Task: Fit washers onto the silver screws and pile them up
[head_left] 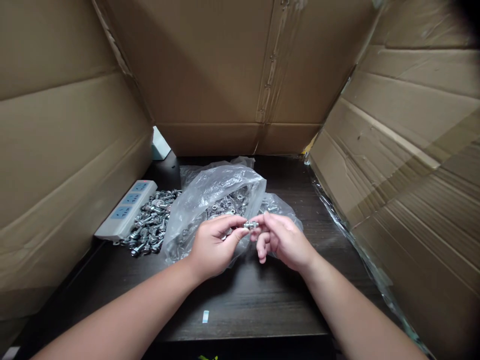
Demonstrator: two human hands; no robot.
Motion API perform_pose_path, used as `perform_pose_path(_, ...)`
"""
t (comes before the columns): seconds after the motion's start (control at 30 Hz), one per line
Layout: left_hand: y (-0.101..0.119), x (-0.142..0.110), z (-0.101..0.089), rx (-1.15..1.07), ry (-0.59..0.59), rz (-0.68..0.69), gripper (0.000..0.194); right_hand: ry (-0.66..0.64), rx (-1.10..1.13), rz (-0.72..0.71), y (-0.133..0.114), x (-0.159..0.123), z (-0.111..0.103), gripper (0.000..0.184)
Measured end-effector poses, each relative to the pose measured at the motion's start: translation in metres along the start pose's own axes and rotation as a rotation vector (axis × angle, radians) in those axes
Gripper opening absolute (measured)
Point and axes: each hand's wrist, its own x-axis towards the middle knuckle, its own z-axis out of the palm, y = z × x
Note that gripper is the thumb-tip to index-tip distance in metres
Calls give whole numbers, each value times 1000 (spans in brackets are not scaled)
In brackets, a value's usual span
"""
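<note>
A small silvery bolt point(251, 225) with what look like washers or a nut on it lies sideways between my two hands. Thumb and index finger of my left hand point(215, 245) pinch its left end. At its right end, the thumb and index finger of my right hand point(283, 240) close around it, while the other fingers curl loosely below. Just behind the hands a clear plastic bag point(217, 182) lies with its mouth spread, and small metal washers or nuts point(240, 198) show inside. More bolts point(272, 206) sit in a second plastic bag at the right, partly covered.
A heap of bolts point(152, 222) lies left of the bag, against a white power strip point(127, 210) with blue labels. Cardboard walls point(210, 75) enclose the dark table point(262, 310) at the back and both sides. A small paper scrap point(205, 316) is near the front edge.
</note>
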Motion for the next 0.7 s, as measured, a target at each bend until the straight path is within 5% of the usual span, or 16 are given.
perform_pose_path(0.27, 0, 0, 1, -43, 15, -103, 6, 112, -198, -222, 0, -5, 4, 28)
perform_pose_path(0.53, 0, -1, -1, 17, -40, 141, 10, 63, -236, -153, -5, -6, 3, 25)
perform_pose_path(0.7, -1, -1, -4, 8, -73, 286, 17, -73, -69, -26, -1, -3, -4, 26)
